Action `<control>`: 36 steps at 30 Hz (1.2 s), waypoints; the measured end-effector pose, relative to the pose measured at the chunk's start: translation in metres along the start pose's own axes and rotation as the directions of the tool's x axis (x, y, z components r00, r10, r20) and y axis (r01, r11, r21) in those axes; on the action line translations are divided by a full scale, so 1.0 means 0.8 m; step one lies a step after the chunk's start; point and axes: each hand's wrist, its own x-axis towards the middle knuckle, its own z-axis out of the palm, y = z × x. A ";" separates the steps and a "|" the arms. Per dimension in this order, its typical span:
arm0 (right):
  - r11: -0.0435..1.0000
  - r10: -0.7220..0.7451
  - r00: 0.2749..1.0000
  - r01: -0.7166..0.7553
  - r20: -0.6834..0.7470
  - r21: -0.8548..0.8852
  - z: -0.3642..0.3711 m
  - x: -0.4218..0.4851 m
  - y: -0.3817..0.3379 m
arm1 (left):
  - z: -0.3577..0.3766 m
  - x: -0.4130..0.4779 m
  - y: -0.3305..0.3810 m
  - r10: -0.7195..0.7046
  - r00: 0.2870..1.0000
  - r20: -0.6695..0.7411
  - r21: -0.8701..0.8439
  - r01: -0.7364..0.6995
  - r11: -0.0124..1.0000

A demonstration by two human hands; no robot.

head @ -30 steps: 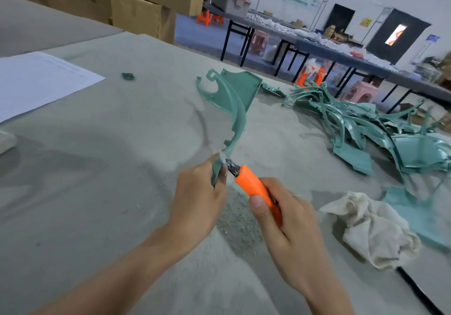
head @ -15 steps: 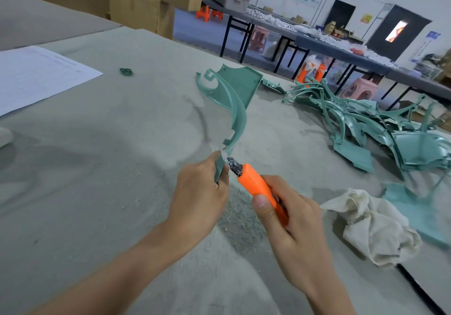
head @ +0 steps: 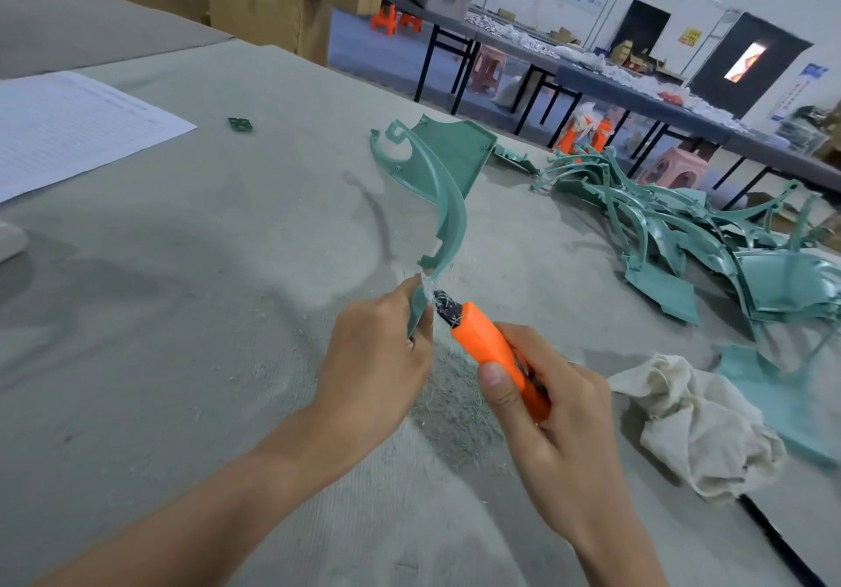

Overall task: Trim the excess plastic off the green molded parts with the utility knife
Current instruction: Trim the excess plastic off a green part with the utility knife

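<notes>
Over the grey table [head: 136, 313], left hand [head: 371, 370] grips green part [head: 448, 204], right hand [head: 562, 422] grips knife [head: 489, 345].

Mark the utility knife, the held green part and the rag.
utility knife [head: 487, 343], head view, orange handle.
green part [head: 455, 218], head view, middle of curved strip.
rag [head: 691, 422], head view, crumpled middle.

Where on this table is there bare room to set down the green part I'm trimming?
The widest bare stretch of table lies left of your left hand, nearer you than the paper sheet. A smaller patch sits between the small green scrap and the held part. The right is crowded: pile of green parts, rag, and shavings below the utility knife.
</notes>
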 end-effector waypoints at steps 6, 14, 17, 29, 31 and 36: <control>0.999 0.043 0.997 -0.043 -0.057 0.009 0.000 0.003 0.011 | 0.002 -0.007 0.001 0.060 0.998 -0.018 0.028 -0.060 0.998; 0.989 0.150 0.979 -0.149 -0.142 0.014 -0.011 0.018 0.047 | 0.002 -0.014 0.006 0.133 0.988 0.080 0.011 -0.134 0.991; 0.985 0.171 0.974 -0.169 -0.147 0.030 -0.022 0.021 0.056 | 0.002 -0.013 0.006 0.142 0.984 0.109 0.011 -0.144 0.989; 0.996 0.073 0.993 -0.068 -0.091 0.055 -0.007 0.007 0.028 | 0.002 -0.004 0.002 0.183 0.982 0.043 0.082 -0.186 0.979; 0.996 0.084 0.991 -0.082 -0.105 0.025 -0.007 0.007 0.028 | 0.002 -0.004 0.003 0.177 0.983 0.051 0.088 -0.181 0.980; 0.994 0.108 0.985 -0.111 -0.137 -0.011 -0.005 0.007 0.030 | 0.000 -0.003 0.005 0.205 0.977 0.049 0.069 -0.208 0.976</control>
